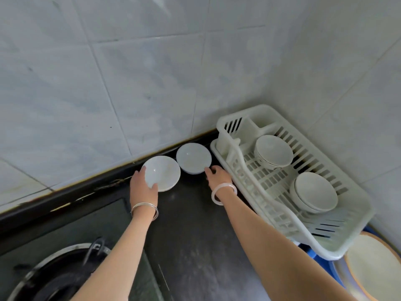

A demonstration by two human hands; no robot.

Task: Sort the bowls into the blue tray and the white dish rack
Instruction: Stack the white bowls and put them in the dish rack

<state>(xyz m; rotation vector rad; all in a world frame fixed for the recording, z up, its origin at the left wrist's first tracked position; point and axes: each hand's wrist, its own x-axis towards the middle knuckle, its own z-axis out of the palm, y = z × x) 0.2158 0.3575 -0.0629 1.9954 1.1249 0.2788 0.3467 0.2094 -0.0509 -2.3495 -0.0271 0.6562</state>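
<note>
- Near bowl [161, 173]: white, at centre frame on the dark counter [195, 235] close to the wall; I see my left hand [143, 187] clamped on it, fingers round its left rim and thumb over the lower edge.
- Far bowl [193, 158]: white, just upper right of the near bowl, almost touching it; it sits beside the left end of the white dish rack [338, 246].
- Right hand [218, 178]: its fingertips reach the lower right rim of the far bowl; I cannot tell whether they pinch it or only touch.
- White dish rack: right of frame, set at a slant; inside I count two stacks of pale bowls, one at the upper end [273, 151], one lower down [314, 192].
- Blue tray [312, 254]: only a bit shows under the rack's lower end; an orange-rimmed plate [373, 266] lies in the lower right corner.
- Wrists: silver bangles [144, 210] on the left; a pale bangle [223, 192] on the right.
- Lower left: a gas burner [54, 274]; grey wall tiles [130, 72] fill the upper frame.
</note>
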